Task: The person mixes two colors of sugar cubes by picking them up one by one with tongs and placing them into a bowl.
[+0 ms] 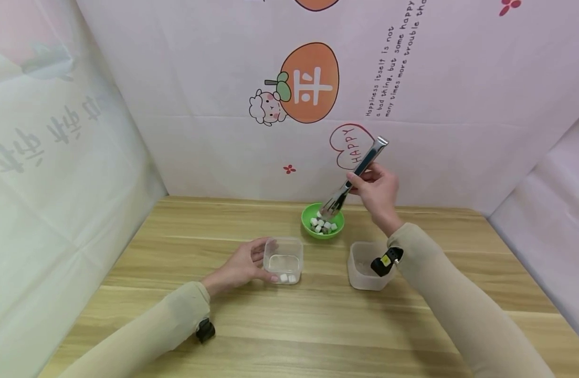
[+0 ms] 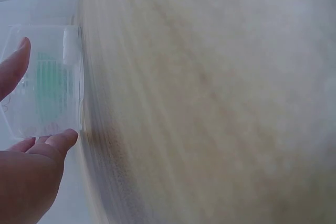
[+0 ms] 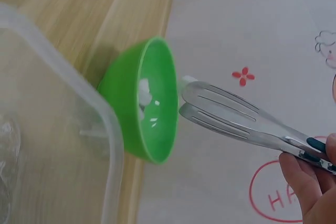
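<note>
My right hand (image 1: 380, 193) pinches metal serving tongs (image 1: 367, 159) near the middle, their slotted ends pointing down over a green bowl (image 1: 306, 217). Small white cubes (image 1: 327, 225) lie in the bowl with some darker pieces. In the right wrist view a white cube (image 3: 188, 80) shows right at the tong tips. My left hand (image 1: 242, 264) holds a clear plastic container (image 1: 296, 256) from its left side, thumb at the near side and fingers at the far side. Two white cubes (image 1: 287, 278) sit at that container's near edge.
A second clear plastic container (image 1: 367, 282) stands on the wooden table (image 1: 280, 331) at the right, partly covered by my right wrist and its strap. Behind the table's back edge hangs a printed white cloth (image 1: 213, 152), close behind the bowl.
</note>
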The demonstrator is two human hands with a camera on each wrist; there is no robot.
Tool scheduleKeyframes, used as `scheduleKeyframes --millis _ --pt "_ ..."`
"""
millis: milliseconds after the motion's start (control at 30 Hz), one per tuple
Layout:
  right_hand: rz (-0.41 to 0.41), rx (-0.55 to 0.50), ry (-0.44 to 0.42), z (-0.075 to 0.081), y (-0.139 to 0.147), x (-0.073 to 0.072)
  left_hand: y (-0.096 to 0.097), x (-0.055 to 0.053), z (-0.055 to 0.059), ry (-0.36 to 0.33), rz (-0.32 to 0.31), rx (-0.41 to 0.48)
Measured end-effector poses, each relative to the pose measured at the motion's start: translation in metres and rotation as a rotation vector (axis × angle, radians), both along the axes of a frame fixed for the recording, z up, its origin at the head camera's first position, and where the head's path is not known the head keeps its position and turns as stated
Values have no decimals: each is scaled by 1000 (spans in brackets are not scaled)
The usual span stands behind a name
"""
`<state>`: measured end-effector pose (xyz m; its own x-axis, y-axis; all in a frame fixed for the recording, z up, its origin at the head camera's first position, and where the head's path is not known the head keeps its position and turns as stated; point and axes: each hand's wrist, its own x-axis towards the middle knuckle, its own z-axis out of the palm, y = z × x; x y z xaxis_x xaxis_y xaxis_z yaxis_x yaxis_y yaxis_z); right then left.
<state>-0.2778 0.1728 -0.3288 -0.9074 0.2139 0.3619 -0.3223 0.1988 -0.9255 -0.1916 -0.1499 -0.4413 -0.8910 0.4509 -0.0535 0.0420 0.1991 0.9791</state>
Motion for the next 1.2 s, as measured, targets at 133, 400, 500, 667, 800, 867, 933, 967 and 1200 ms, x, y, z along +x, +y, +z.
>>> scheduleKeyframes --millis 133,400,500,667,800,867,933,967,1200 --pt "-41 15 -33 -3 5 -6 1 0 -1 -3 2 10" --pt "-71 82 -15 -9 9 -11 2 0 -1 -11 5 6" --pt "-79 97 -11 -8 10 -9 2 0 0 -18 3 5" --pt "-31 83 0 -1 5 0 2 1 1 -22 4 10" --pt "62 58 51 5 -5 15 2 1 2 -23 5 16" --pt "116 44 80 8 -11 22 2 2 2 -23 3 18" --pt "165 37 106 10 -18 30 2 2 2 -23 -1 20" --pt "191 31 112 11 -22 33 2 2 2 -22 -4 21" --pt "326 28 110 14 -46 52 1 1 1 -18 -15 29"
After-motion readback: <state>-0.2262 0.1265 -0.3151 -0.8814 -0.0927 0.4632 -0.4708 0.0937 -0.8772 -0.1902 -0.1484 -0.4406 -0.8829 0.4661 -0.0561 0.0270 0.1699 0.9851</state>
